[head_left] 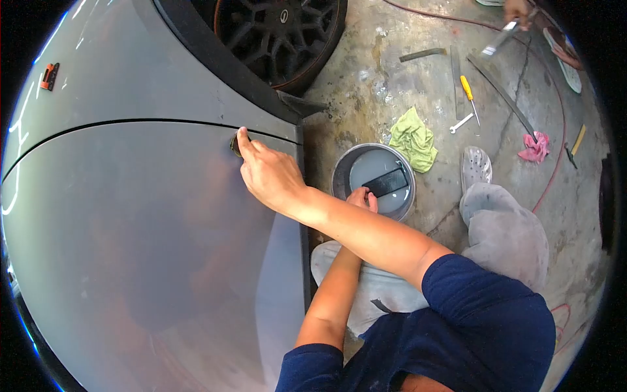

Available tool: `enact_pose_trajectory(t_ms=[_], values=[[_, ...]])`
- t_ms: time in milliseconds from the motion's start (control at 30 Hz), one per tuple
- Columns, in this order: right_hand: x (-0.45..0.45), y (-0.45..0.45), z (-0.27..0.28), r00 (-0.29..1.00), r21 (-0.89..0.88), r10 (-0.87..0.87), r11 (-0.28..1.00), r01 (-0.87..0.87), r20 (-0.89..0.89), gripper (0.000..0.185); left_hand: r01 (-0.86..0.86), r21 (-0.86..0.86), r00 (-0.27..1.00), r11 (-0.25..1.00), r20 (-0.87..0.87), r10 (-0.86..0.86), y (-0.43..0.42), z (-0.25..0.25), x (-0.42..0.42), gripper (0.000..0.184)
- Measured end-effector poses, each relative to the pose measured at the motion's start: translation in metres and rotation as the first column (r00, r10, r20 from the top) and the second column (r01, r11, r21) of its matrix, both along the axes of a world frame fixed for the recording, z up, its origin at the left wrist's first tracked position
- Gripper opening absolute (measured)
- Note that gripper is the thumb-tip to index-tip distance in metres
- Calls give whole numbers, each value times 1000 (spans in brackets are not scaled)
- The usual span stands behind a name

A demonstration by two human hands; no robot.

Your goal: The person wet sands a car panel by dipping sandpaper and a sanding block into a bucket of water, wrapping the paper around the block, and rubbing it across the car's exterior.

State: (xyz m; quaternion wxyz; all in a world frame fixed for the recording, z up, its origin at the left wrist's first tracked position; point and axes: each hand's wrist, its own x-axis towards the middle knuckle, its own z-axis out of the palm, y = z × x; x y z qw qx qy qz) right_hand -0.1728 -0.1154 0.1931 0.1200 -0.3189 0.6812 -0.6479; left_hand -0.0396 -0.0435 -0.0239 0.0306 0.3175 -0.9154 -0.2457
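Note:
My right hand (pixel 271 171) is against the grey car panel (pixel 163 215), near its curved seam, fingers pressed on a small dark object (pixel 236 145) mostly hidden beneath them. Below my crossing right forearm, my left hand (pixel 364 198) is at a round grey bucket (pixel 337 171) of cloudy water. Its fingers hold the near end of a black rectangular block (pixel 386 183) inside the bucket. A crumpled yellow-green cloth (pixel 413 140) lies beside the bucket rim.
A dark wheel (pixel 281 36) is above. On the floor lie a yellow screwdriver (pixel 467 88), a wrench (pixel 461 123), metal strips, a pink cloth (pixel 535 147), a hammer (pixel 575 147) and a red hose (pixel 563 124). Another person's hand (pixel 517 13) holds a tool at top right.

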Motion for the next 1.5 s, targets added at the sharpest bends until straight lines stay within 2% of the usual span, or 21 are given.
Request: enact_pose_trajectory(t_ms=[100, 167, 267, 300, 400, 433, 567, 667, 700, 833, 933, 967, 1033, 1133, 1200, 1267, 1333, 1367, 1467, 1500], values=[[25, 7, 7, 998, 20, 13, 1000, -12, -68, 67, -4, -30, 994, 1000, 112, 8, 4, 25, -13, 25], [28, 6, 5, 995, -28, -20, 999, 18, -101, 67, -8, -28, 982, 1000, 189, 13, 5, 32, -13, 25], [4, -1, 5, 994, -38, -62, 998, 59, -85, 68, -19, 32, 997, 999, 76, 16, 0, 13, -6, 21], [0, -1, 8, 995, -44, -71, 997, 68, -70, 69, 0, 19, 994, 1000, 110, -2, -2, 18, -8, 21], [25, 12, 18, 998, -17, 54, 998, -55, -42, 66, -15, -30, 988, 999, 152, 19, 5, 33, -15, 22], [23, 8, 16, 996, -42, -18, 999, 14, -88, 66, -34, -11, 989, 999, 143, 35, 6, 34, -16, 20], [-3, 2, 17, 998, -37, -49, 998, 48, -26, 70, -26, 15, 999, 1000, 38, 25, 0, 17, -8, 18], [23, 14, 20, 997, -14, 70, 997, -70, -25, 64, -37, -27, 994, 999, 102, 40, 7, 27, -11, 22], [25, 8, 12, 998, -67, 9, 998, -13, -66, 64, -16, -7, 985, 1000, 171, 17, 5, 37, -14, 24], [2, 1, 16, 998, -76, -48, 996, 44, -48, 70, -14, 4, 995, 1000, 96, 14, 1, 25, -11, 21], [22, 10, 14, 999, -22, 36, 999, -37, -40, 65, -14, -9, 992, 1000, 125, 15, 3, 30, -13, 25], [28, 5, 10, 996, -56, -39, 998, 35, -74, 64, -6, -7, 991, 1000, 133, 6, 0, 29, -16, 25], [8, 1, 11, 996, -49, -62, 997, 58, -70, 66, -9, 4, 986, 1000, 164, 9, 0, 23, -12, 25], [-1, 0, 7, 997, -52, -50, 998, 46, -61, 69, -22, 71, 999, 997, 27, 20, 1, 12, -4, 25], [11, 7, 9, 998, -23, -1, 1000, -1, -70, 68, 17, 49, 998, 999, 63, -20, -4, 9, -9, 25], [13, 2, 6, 995, -39, -38, 999, 35, -90, 69, 37, 15, 993, 999, 110, -39, -4, 13, -7, 25], [-3, -2, 5, 990, -47, -76, 996, 71, -116, 70, 2, 12, 1000, 1000, -18, -2, 2, 12, -7, 25], [-8, -7, 0, 980, -132, -138, 984, 119, -146, 73, -17, 14, 997, 1000, -78, 18, 7, 14, -4, 25], [1, 3, -10, 984, -10, -26, 1000, 24, -174, 71, -9, 33, 993, 999, -115, 13, 1, -7, 1, 20], [4, 7, -10, 988, -48, 2, 999, -10, -152, 70, -16, 46, 998, 999, -61, 18, 1, -7, -1, 21]])
